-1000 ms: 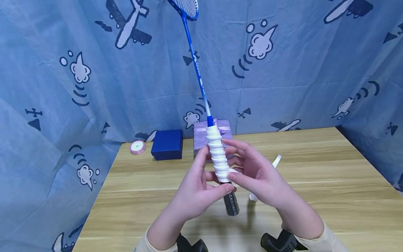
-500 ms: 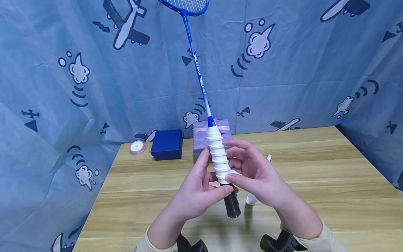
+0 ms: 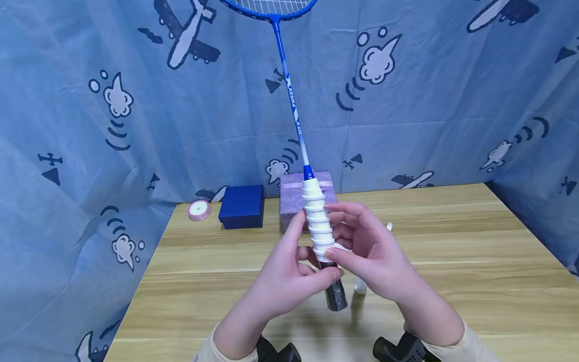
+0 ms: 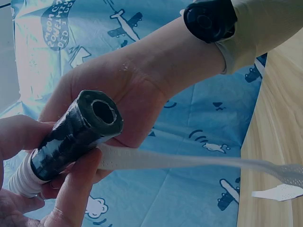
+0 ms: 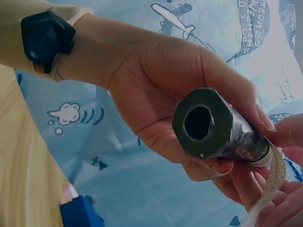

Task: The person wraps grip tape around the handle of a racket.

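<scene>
Racket [image 3: 301, 141] held mid-frame, white tape [image 3: 318, 218] round its handle [image 3: 335, 295]

It slants from centre to top edge; the left hand [image 3: 289, 274] curls its fingers about the handle, the right hand [image 3: 368, 246] pinches the tape's lower end; blue box [image 3: 242, 206] and spool [image 3: 199, 210] left of centre

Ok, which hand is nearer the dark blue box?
Left. The left hand is right of the dark blue box, toward the person; the right hand is farther right, across the badminton racket handle.
</scene>
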Motion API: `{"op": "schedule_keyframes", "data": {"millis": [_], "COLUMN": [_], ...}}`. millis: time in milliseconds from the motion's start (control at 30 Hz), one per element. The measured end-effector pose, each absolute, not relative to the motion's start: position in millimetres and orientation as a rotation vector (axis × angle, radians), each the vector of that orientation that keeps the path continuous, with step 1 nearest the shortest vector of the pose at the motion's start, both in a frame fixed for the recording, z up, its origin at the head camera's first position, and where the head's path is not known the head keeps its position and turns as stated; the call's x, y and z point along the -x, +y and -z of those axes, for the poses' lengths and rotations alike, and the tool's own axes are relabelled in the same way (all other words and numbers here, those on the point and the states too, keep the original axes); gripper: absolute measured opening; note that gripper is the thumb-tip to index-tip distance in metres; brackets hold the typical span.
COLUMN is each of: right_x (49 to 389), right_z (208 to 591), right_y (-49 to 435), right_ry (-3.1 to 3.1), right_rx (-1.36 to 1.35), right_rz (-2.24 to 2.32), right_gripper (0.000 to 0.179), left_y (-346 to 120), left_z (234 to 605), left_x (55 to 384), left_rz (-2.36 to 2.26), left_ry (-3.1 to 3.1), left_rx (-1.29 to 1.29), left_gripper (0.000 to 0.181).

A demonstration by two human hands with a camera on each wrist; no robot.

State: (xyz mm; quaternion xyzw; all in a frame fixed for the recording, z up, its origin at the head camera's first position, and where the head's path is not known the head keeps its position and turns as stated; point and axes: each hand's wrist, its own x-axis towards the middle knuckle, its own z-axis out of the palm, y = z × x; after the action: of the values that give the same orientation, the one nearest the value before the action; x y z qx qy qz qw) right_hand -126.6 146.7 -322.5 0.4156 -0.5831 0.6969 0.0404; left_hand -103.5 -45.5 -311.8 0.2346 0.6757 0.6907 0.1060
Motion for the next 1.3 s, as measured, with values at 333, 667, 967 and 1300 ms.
{"op": "schedule_keyframes", "data": {"millis": [333,667,967,1300], "right_x": [128.8,132.0,130.9,128.6], "right_z": [320.9,317.5,319.4,316.4], "right_y": [150.7,153.4,149.7,152.5], "right_ry": [-1.826,-1.826,-1.92,-2.035], "right_rx": [-1.293,-1.418,-1.291,-1.197], "right_rz": [-2.161,-2.247,-2.025,-1.979], "right_gripper": [0.07,0.074,0.069,0.073], "left_y": [-48.0,-47.9,-42.4,-41.1], "left_z": [312.5,315.3,310.7,307.9], "left_x": [105.2,106.4,102.2,100.7], "left_rz": [-2.077,-2.136,-1.981,-1.975], "left_ry": [1.87,1.769,2.198,2.223], "left_rx": [-0.741,-0.84,-0.636,-0.614], "left_gripper": [0.085,0.089,0.086,0.084]}}
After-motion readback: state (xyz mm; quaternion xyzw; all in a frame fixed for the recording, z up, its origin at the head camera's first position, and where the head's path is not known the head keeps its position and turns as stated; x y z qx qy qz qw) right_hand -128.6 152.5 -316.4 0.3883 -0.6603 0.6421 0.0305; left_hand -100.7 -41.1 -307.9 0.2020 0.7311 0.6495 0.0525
